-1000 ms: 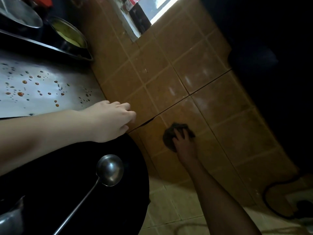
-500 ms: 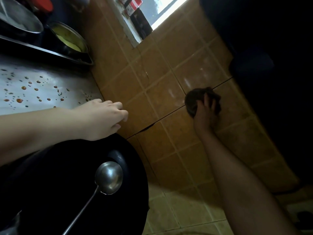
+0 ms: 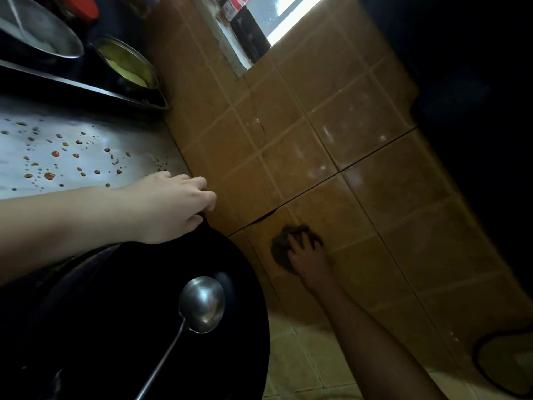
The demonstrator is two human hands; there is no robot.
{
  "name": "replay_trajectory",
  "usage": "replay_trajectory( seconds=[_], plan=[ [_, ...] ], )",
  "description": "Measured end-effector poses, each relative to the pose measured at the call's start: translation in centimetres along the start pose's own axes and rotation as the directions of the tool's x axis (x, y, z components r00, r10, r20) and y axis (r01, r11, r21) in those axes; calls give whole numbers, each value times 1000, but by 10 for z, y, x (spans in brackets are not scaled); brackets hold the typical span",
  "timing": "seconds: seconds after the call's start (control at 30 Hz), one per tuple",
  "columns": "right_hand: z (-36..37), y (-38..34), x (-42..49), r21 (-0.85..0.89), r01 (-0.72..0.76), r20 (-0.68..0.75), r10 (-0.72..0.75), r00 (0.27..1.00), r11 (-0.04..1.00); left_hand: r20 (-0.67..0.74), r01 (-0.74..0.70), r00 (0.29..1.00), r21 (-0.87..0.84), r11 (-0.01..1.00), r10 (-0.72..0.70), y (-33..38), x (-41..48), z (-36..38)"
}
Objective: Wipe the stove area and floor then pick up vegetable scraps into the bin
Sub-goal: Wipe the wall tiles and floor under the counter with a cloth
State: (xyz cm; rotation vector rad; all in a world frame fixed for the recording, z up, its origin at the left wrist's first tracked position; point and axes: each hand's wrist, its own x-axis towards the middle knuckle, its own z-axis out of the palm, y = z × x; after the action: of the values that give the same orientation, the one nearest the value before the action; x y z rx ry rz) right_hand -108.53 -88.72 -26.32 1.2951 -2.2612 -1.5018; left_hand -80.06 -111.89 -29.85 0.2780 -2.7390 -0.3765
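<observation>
The dark cloth (image 3: pixel 284 249) sits a little below and right of the frame's middle, bunched flat against the brown tiled wall (image 3: pixel 360 125). My right hand (image 3: pixel 307 256) lies on top of it. The fingers are spread and fairly straight, pressing it to the tile rather than closing round it. That arm runs in from the bottom edge, in deep shadow. Just above the cloth a thin dark crack crosses the tiles on a slant.

At centre left my left hand (image 3: pixel 176 206) is at the corner of the steel counter (image 3: pixel 86 140), where it meets the wall. Its fingers are bent over the edge and hold it. The counter surface beside that hand is spattered with orange droplets (image 3: pixel 49 176).

Below the left hand, filling the lower left, is a black wok (image 3: pixel 129 342). A steel ladle (image 3: pixel 202 303) rests in it, bowl up, with its handle running to the bottom edge.

At the upper left a shallow dark tray (image 3: pixel 86 88) carries a metal pot with something yellow inside (image 3: pixel 127 64). Beside the pot is a wider steel bowl (image 3: pixel 37 33), with a red lid (image 3: pixel 86 7) at the very top.

A bright window (image 3: pixel 288 21) opens in the wall at top centre.

Pale floor tiles (image 3: pixel 302 356) show at the bottom, and a black cable (image 3: pixel 484 368) loops in the lower right corner.
</observation>
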Motion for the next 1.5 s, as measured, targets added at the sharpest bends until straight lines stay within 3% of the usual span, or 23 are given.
replay_trajectory(
  seconds=[0.07, 0.2, 0.33, 0.5, 0.6, 0.7, 0.9, 1.1, 1.3, 1.5],
  plan=[
    [-17, 17, 1, -5, -23, -27, 23, 999, 1000, -1, 0, 1000, -5, 1000, 0, -3, -1, -1],
    [-71, 62, -2, 11, -219, -154, 218, 964, 976, -12, 21, 1000, -3, 1000, -21, -4, 4, -7],
    [-124, 106, -3, 169, -385, -333, 420, 844, 907, -30, 14, 999, -8, 1000, -14, -1, 11, -9],
    [-135, 97, 10, 280, -451, -321, 525, 788, 848, -45, 35, 998, -53, 998, -38, -5, 11, -6],
    [-112, 67, 11, 222, -331, -325, 390, 862, 917, -31, 42, 999, -60, 997, -44, -12, 6, -3],
    [-79, 26, 19, 145, -173, -215, 202, 956, 974, -25, 46, 999, -51, 998, -47, -22, 0, 0],
    [-40, -13, 21, 2, -27, 55, 27, 998, 1000, 31, 43, 999, -26, 999, -42, -35, -7, 3],
    [-24, 11, -12, -45, -55, 131, 60, 990, 997, 24, 6, 1000, -1, 1000, -6, -39, -14, -4],
    [-55, 64, -60, -21, -296, -3, 296, 955, 955, 12, 8, 1000, 33, 999, -8, -40, -15, -31],
    [-82, 72, -96, 34, -309, -35, 310, 950, 950, -21, -24, 999, 26, 999, 25, 2, -10, -59]
  ],
)
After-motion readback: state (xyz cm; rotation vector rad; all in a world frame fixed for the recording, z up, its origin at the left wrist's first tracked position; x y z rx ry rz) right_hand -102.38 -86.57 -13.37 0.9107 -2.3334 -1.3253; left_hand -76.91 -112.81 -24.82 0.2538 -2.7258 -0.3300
